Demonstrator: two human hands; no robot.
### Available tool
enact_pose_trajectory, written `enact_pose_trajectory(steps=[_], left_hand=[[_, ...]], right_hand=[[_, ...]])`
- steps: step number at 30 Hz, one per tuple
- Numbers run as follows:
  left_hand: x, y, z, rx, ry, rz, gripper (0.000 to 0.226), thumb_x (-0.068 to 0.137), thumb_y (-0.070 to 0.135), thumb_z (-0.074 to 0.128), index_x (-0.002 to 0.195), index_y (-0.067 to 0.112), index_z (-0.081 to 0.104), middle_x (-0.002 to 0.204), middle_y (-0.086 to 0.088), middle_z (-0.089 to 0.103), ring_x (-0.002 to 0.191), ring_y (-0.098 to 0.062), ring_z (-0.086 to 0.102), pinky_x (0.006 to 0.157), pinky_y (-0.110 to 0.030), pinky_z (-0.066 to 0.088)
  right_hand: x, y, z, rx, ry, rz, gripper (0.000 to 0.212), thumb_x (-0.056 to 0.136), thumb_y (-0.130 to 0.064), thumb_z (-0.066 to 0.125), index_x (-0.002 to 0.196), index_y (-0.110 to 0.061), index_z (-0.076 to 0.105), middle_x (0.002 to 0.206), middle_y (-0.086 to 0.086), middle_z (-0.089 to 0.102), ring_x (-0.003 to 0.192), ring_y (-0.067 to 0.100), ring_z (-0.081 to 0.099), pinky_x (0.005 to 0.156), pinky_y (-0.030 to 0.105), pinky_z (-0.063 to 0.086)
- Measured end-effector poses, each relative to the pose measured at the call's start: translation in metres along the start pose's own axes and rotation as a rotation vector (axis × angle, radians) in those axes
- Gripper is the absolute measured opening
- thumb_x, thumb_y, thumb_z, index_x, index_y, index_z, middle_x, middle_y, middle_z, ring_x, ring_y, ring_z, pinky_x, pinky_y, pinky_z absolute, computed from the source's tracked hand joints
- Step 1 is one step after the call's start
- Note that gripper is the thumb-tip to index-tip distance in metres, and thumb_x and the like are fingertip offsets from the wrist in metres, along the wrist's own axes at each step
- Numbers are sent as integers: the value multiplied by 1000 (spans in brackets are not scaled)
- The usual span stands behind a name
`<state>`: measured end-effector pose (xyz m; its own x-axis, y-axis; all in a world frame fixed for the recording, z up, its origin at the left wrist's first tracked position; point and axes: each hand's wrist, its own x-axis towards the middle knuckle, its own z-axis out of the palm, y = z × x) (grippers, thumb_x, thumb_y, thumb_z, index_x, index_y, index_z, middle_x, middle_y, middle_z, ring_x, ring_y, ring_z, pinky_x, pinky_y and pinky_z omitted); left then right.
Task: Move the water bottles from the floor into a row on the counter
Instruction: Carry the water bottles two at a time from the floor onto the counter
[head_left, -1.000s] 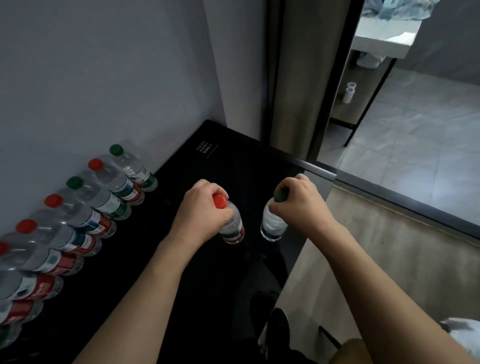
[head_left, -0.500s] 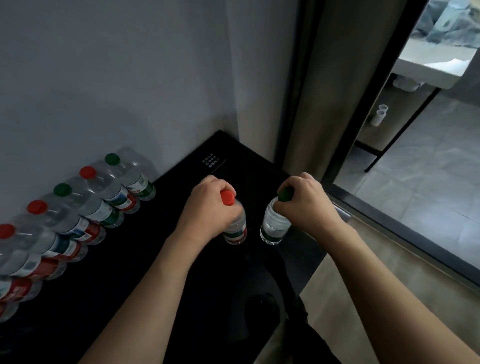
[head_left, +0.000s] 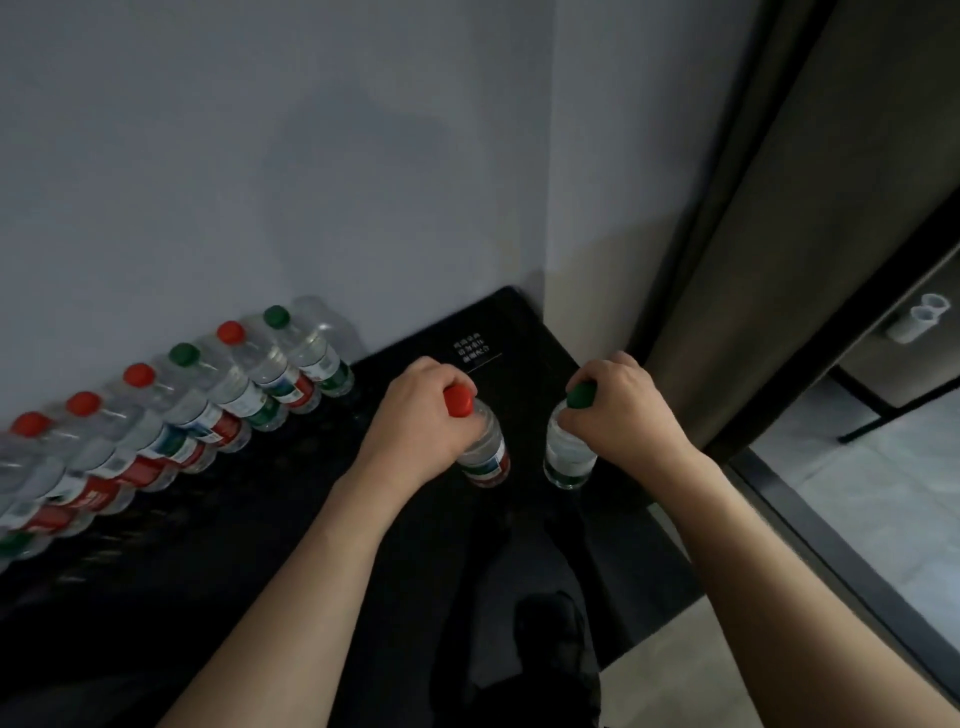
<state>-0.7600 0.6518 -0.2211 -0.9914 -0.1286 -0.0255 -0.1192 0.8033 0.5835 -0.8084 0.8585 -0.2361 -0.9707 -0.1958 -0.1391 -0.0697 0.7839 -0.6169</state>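
Standing bottles (head_left: 485, 452) under each hand (head_left: 415, 421)

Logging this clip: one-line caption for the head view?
Left hand grips a red-capped bottle, right hand a green-capped bottle, above the black counter beside the bottle row.

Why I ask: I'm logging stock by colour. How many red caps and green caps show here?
Red caps: 5, one under the left hand.
Green caps: 3, one under the right hand.
Total: 8.
Bottles cut off at the left edge show no cap.
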Motion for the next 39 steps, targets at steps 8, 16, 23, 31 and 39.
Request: enact_pose_trajectory(steps=[8, 16, 23, 31, 39], left_hand=[[25, -42, -16, -57, 96, -75, 21, 73, 28, 74, 93, 30, 66, 94, 16, 51, 85, -2, 54, 67, -12, 36], [48, -56, -24, 7, 181, -238, 21, 75, 22, 71, 96, 22, 67, 97, 6, 55, 87, -9, 55, 73, -22, 41], [80, -65, -37, 78, 229, -306, 24, 78, 19, 70, 103, 17, 67, 103, 2, 56, 88, -14, 57, 78, -26, 45], [125, -83, -54, 129, 233, -324, 26, 81, 17, 65, 107, 14, 66, 108, -4, 56, 91, -21, 58, 80, -34, 50], [158, -105, -64, 154, 254, -375, 29, 81, 13, 62, 110, 10, 65, 108, -8, 57, 96, -24, 57, 84, -37, 50]], right_hand=[[50, -35, 28, -59, -70, -88, 23, 77, -23, 71, 99, -19, 64, 100, -3, 45, 84, 13, 49, 67, 23, 42], [112, -67, 54, -35, -221, -279, 22, 76, -18, 72, 97, -15, 65, 99, -1, 46, 76, 9, 48, 57, 15, 33], [170, -100, 65, -89, -328, -446, 23, 76, -16, 73, 97, -16, 64, 101, 2, 47, 85, 15, 52, 73, 24, 40], [225, -128, 82, -151, -346, -558, 26, 73, -18, 75, 98, -15, 66, 96, 1, 46, 84, 16, 50, 70, 24, 36], [257, -151, 103, -216, -351, -630, 30, 75, -19, 73, 104, -14, 66, 99, 1, 45, 87, 17, 49, 75, 25, 37]])
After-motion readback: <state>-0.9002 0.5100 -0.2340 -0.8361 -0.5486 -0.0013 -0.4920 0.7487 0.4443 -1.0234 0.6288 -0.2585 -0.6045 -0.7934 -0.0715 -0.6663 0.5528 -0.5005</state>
